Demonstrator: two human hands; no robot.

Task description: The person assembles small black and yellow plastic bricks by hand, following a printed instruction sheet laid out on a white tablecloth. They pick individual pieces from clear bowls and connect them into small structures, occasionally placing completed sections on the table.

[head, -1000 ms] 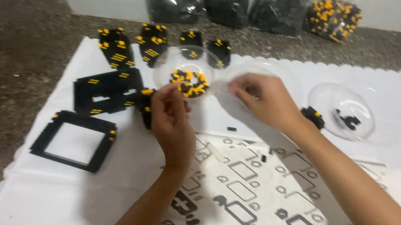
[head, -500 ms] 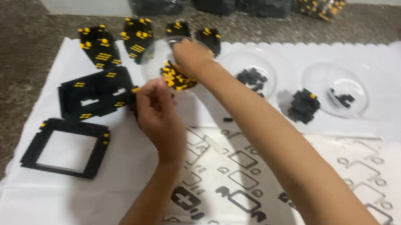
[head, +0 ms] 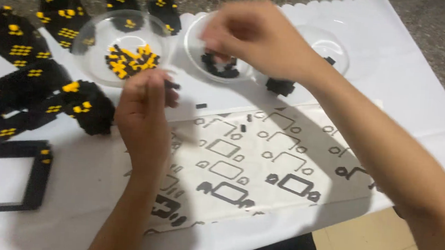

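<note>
A: Which step is this?
B: Picking pieces, I'd judge. The right hand (head: 257,36) hangs over the clear bowl of black bricks (head: 219,64), fingers bunched downward; blur hides whether they pinch one.
A: And the left hand (head: 142,114)?
B: It pinches a small black piece (head: 172,85) beside the bowl of yellow-and-black bricks (head: 128,61). Next calls for a clean pinch on one brick

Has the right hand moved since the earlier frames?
Yes. The right hand was over the bowl of yellow pieces; now it is to the right, over the bowl of black pieces.
</note>
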